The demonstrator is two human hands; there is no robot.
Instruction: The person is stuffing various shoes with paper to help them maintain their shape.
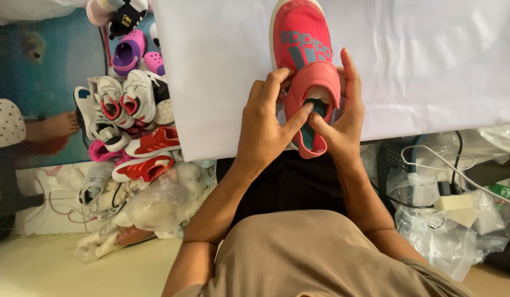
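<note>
- I could not see the heel of the pink shoe [302,49]; both hands covered its rear sides, and its toe was cut off by the top edge of the view.
- I saw the shoe lying sole-down on the white sheet [420,60], toe pointing away from me, heel at the sheet's near edge.
- I noted a knit-textured pink upper, a smooth coral strap across the instep, a pale rubber rim at the toe, and a teal lining in the opening.
- My left hand [266,129] gripped the shoe's left side: fingers curled over the strap's edge, thumb stretched to the opening.
- My right hand [343,118] held the right side: fingers extended flat along the strap, thumb pressed in at the opening, meeting the left thumb.
- The white sheet was matte, lightly creased, and ran past the top and right borders.
- To the left, a pile of shoes [128,110] in white, red, pink and purple was partly hidden behind the sheet.
- Below that pile, crumpled clear plastic bags [156,212] held contents I could not make out.
- At the far left, another person's bare foot [59,124] showed; the rest was cut off.
- To the right, white cables [447,165] and more clear plastic [447,242] lay tangled, details unclear.
</note>
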